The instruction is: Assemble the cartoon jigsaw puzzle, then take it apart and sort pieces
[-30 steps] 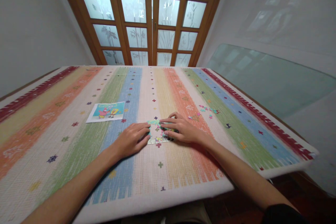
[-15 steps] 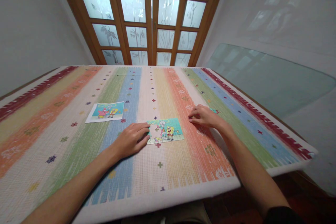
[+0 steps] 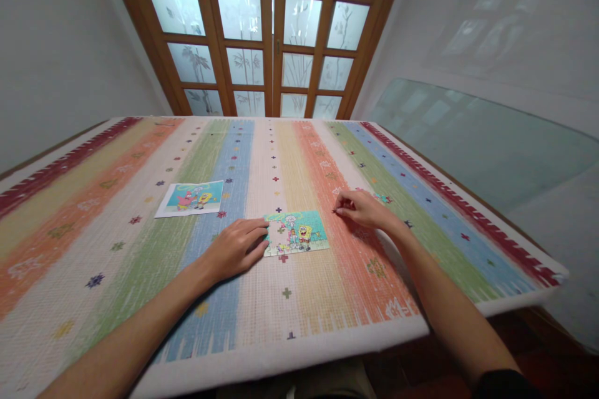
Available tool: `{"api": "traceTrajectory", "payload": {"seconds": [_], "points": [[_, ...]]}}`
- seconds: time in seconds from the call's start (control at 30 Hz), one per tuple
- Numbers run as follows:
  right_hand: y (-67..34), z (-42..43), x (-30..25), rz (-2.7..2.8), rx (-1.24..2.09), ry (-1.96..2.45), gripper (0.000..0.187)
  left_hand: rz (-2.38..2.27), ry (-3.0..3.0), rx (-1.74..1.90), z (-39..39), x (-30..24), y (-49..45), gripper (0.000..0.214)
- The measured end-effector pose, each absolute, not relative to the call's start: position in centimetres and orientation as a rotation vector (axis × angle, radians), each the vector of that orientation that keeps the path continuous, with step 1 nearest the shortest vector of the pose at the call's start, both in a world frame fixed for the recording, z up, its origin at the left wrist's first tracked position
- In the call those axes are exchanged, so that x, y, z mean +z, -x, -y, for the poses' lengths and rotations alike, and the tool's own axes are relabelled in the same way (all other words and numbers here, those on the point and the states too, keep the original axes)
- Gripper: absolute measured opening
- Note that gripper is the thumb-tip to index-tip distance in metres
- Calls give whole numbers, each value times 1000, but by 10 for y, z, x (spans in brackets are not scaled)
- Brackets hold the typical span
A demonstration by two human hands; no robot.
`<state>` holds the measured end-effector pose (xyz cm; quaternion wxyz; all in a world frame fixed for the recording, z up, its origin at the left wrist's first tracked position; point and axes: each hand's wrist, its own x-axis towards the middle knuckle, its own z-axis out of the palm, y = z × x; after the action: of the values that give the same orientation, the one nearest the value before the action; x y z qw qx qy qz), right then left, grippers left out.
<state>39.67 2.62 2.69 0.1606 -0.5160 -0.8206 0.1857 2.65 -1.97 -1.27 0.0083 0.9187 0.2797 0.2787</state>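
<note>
A partly assembled cartoon jigsaw puzzle (image 3: 306, 234) lies flat on the striped tablecloth, with a gap in its left half where the cloth shows through. My left hand (image 3: 238, 246) rests at the puzzle's left edge, fingers stretched out and touching it, hiding part of that side. To the right of the puzzle, my right hand (image 3: 358, 207) is just above the cloth, thumb and fingertips pinched on a small puzzle piece (image 3: 334, 211), mostly covered by the fingers. Loose puzzle pieces (image 3: 382, 198) lie just beyond my right hand, partly hidden by it.
A printed picture (image 3: 194, 197) of the same cartoon scene lies on white paper at the left, beyond my left hand. The striped tablecloth (image 3: 285, 312) covers the table to its front edge. Wooden doors (image 3: 272, 75) with frosted panes stand behind, and a glass panel (image 3: 468, 131) leans at the right.
My right hand's fingers have drawn together into a tighter pinch, with a small piece showing at the tips. My left hand and the puzzle keep their places; the view shifts slightly.
</note>
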Motion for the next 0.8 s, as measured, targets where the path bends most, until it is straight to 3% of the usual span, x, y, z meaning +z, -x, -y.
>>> {"api": "traceTrajectory", "payload": {"seconds": [0.4,0.8], "points": [[-301,9,19,2306,743,1055,5,-865,-2855,890,20,-13,-27,18],[-287,6,-4,2371,434,991,7,-865,-2823,887,19,-15,-27,19]]}}
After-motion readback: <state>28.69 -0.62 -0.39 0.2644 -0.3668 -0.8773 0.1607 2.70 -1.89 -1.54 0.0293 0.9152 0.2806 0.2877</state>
